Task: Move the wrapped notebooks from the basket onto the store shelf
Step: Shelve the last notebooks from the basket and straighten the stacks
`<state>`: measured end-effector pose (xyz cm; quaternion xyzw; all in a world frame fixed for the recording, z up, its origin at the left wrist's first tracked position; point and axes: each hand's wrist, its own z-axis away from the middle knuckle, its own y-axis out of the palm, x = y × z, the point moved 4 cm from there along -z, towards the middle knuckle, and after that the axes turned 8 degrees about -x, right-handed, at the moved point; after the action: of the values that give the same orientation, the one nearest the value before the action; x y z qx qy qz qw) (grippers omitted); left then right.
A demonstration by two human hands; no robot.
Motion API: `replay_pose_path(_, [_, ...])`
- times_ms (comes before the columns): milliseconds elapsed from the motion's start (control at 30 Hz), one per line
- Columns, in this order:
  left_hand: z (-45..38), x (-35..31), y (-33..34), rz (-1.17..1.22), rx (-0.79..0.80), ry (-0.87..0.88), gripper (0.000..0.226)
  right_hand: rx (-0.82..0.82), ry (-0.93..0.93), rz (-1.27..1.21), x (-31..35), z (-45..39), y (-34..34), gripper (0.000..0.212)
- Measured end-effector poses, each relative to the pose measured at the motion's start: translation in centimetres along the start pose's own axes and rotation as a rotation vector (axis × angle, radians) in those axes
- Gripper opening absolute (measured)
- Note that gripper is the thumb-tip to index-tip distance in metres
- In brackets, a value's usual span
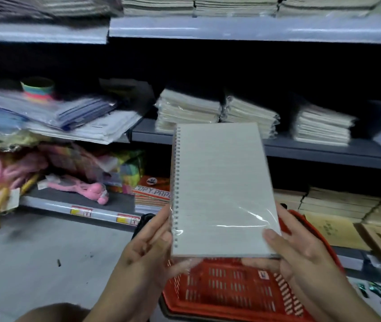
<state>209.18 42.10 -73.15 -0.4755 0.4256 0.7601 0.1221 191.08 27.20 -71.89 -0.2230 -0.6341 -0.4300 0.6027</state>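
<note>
A wrapped spiral notebook (pixel 222 187), white lined cover under shiny plastic film, is held upright in front of me with its wire binding on the left. My left hand (pixel 147 242) grips its lower left edge and my right hand (pixel 301 247) grips its lower right corner. Below the hands sits the red plastic basket (pixel 231 289) on the floor. The middle store shelf (pixel 324 152) behind the notebook carries three stacks of wrapped notebooks (pixel 187 110).
The left shelf section holds plastic folders (pixel 52 112), pink toys (pixel 78 187) and a copy paper pack (pixel 152 191). Brown notebooks (pixel 338 205) fill the lower right shelf. The upper shelf (pixel 231 29) holds more stacks. Grey floor (pixel 45 256) lies at the left.
</note>
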Motion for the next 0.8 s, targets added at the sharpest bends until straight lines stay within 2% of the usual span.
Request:
replay_pose_path(200, [-1.7, -0.2, -1.8, 0.009, -0.116, 0.010, 0.045, 0.030, 0.048, -0.105, -1.4, -1.6, 1.1, 0.066])
replay_pose_path(300, [-3.3, -0.9, -2.3, 0.009, -0.183, 0.021, 0.042, 0.077, 0.057, -0.130, -1.4, -3.5, 2.7, 0.077])
replay_pose_path(433, [-7.8, -3.6, -1.9, -0.009, -0.228, 0.139, 0.042, 0.066, -0.020, -0.134, 0.3, -8.4, 4.6, 0.064])
replay_pose_path(567, [-12.4, -7.5, 0.1, 0.012, -0.124, 0.240, 0.054, 0.104, -0.092, -0.090, 3.1, -13.7, 6.8, 0.060])
replay_pose_path(667, [-15.7, -10.1, 1.3, -0.059, -0.070, 0.255, 0.048, 0.145, -0.077, -0.104, 5.0, -17.5, 8.1, 0.053])
replay_pose_path(800, [-20.2, -12.7, 2.4, -0.064, -0.094, 0.272, 0.039, 0.176, -0.038, -0.174, 6.8, -22.0, 9.8, 0.042])
